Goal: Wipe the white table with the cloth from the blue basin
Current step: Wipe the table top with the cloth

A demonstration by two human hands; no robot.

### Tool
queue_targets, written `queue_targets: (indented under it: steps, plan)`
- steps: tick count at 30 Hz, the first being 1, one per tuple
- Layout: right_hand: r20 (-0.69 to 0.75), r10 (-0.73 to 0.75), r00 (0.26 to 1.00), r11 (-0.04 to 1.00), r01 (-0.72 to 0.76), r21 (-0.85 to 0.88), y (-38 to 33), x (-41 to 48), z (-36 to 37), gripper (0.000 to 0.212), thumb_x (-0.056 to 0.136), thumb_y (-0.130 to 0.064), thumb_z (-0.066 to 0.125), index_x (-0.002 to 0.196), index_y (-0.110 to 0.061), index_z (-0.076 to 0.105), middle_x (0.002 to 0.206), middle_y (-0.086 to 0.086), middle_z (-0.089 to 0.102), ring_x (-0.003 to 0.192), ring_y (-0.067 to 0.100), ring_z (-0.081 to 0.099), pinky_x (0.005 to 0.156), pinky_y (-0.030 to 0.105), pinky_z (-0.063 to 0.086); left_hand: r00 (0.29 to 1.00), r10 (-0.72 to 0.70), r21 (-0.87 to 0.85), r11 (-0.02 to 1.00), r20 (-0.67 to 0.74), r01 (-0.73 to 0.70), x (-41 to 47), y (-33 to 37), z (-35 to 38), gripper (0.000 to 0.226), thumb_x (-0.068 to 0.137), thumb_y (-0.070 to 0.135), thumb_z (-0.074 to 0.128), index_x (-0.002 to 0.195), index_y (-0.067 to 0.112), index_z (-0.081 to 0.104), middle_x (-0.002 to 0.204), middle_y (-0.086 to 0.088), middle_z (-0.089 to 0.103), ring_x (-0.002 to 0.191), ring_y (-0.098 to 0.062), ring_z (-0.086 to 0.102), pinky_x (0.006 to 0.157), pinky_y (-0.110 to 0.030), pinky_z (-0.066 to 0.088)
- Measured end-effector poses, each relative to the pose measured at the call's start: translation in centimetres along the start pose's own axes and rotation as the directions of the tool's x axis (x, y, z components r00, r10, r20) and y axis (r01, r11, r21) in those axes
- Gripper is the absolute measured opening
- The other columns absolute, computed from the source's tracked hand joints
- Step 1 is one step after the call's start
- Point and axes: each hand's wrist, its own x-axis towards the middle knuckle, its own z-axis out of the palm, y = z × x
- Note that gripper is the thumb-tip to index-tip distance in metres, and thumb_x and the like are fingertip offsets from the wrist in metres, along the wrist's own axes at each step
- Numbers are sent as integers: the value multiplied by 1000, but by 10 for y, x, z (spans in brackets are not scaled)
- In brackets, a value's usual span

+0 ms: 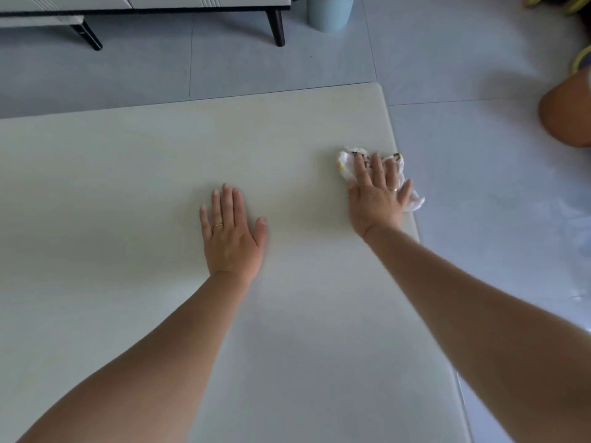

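The white table fills most of the view, its right edge running from the far corner down toward me. A crumpled white cloth with small dark and yellow marks lies near that right edge. My right hand presses flat on top of the cloth, fingers spread over it, and part of the cloth sticks out past the table edge. My left hand rests flat on the bare tabletop in the middle, palm down, fingers together, holding nothing. The blue basin is not in view.
Grey floor tiles surround the table. A cabinet on dark legs stands at the far side, with a light blue bin beside it. An orange-brown rounded object sits at the right edge.
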Motion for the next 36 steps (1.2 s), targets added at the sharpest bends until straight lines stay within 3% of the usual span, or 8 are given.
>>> queue_targets:
  steps: [2, 7, 13, 18, 20, 26, 32, 36]
  plan:
    - [-3, -9, 1000, 999, 9, 33, -26, -34, 14, 54, 99, -38, 28, 149, -39, 8, 160, -7, 4, 147, 22, -6, 112, 54, -8, 998, -31, -56, 998, -52, 29, -22, 10, -4, 69, 95, 44, 22, 150, 3, 19, 159, -13, 16, 148, -28, 11, 120, -44, 1]
    - [137, -424, 895, 888, 440, -135, 12, -68, 10, 52, 100, -44, 24, 148, -43, 4, 159, -12, 3, 147, 16, -5, 114, 47, -7, 992, 121, -165, 979, -19, -122, -124, 46, 7, 65, 96, 42, 31, 146, 1, 33, 154, -15, 29, 143, -32, 26, 116, -46, 17]
    - [-19, -34, 999, 999, 34, 15, 15, -82, 13, 54, 99, -38, 30, 149, -40, 10, 160, -9, 6, 147, 18, -4, 114, 49, -9, 995, 102, -121, 988, 22, -99, -147, 51, 23, 67, 92, 42, 34, 145, 2, 34, 154, -15, 30, 144, -29, 25, 116, -46, 19]
    - [88, -375, 923, 919, 383, -98, 20, -150, 29, 55, 99, -39, 34, 148, -41, 9, 159, -9, 10, 147, 20, 2, 114, 50, -3, 994, 102, -92, 991, 43, -98, -147, 50, 24, 67, 94, 44, 27, 147, 2, 30, 156, -14, 26, 145, -28, 21, 117, -44, 13]
    - [89, -393, 915, 905, 402, -136, 54, -144, 19, 55, 99, -40, 35, 146, -42, 8, 158, -9, 14, 147, 19, 6, 114, 50, 0, 994, 106, -99, 990, 23, -103, -147, 50, 26, 68, 94, 43, 27, 148, 3, 27, 157, -13, 24, 146, -28, 19, 118, -44, 11]
    - [-37, 82, 996, 997, -82, 16, 52, -157, 18, 57, 97, -34, 36, 149, -39, 14, 159, -8, 10, 147, 19, 0, 114, 51, -2, 994, 107, -134, 985, -6, -107, -149, 50, 29, 68, 94, 42, 29, 149, 4, 24, 158, -12, 21, 147, -27, 16, 119, -45, 11]
    - [111, -331, 937, 929, 345, -137, 71, -214, 21, 51, 97, -46, 18, 147, -41, 10, 158, -11, 13, 147, 18, 4, 116, 48, 2, 991, 134, -163, 978, 19, -129, -149, 48, 24, 67, 96, 39, 39, 149, 3, 22, 158, -13, 17, 147, -29, 13, 120, -45, 9]
    - [15, 30, 999, 999, -30, -21, 100, -216, 13, 55, 99, -37, 32, 148, -40, 10, 159, -9, 9, 147, 17, -2, 117, 49, -2, 991, 130, -194, 972, -25, -133, -172, 39, 17, 64, 96, 36, 40, 148, 1, 25, 157, -15, 20, 146, -31, 17, 118, -45, 12]
